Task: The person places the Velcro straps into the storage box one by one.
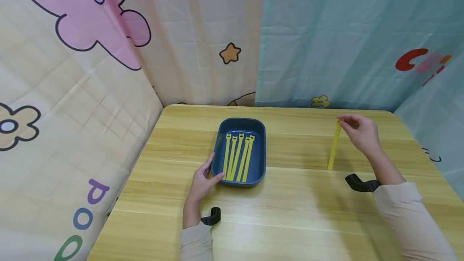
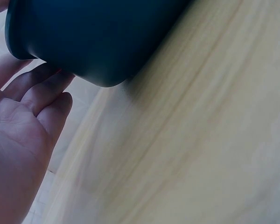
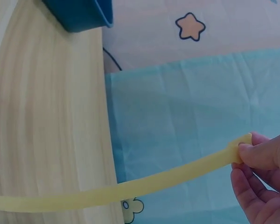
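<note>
A dark blue tray (image 1: pixel 259 163) sits on the table, left of its middle. Several yellow hook-and-loop cable ties (image 1: pixel 248 156) lie lengthwise inside, roughly side by side, with their slotted heads at the far end. My left hand (image 1: pixel 200 184) holds the tray's near left rim, thumb over the edge and fingers along the outer wall (image 2: pixel 98 42). Off to the right, my right hand (image 1: pixel 362 134) pinches one yellow cable tie (image 3: pixel 116 192) by its upper end between thumb and fingertips. That tie hangs down, slightly bowed in the right wrist view.
The wood-grain table (image 1: pixel 290 212) meets patterned curtains (image 1: pixel 326 39) at its back and left edges. Black wrist mounts (image 1: pixel 360 183) sit on both forearms. Bare tabletop separates the tray from the right hand.
</note>
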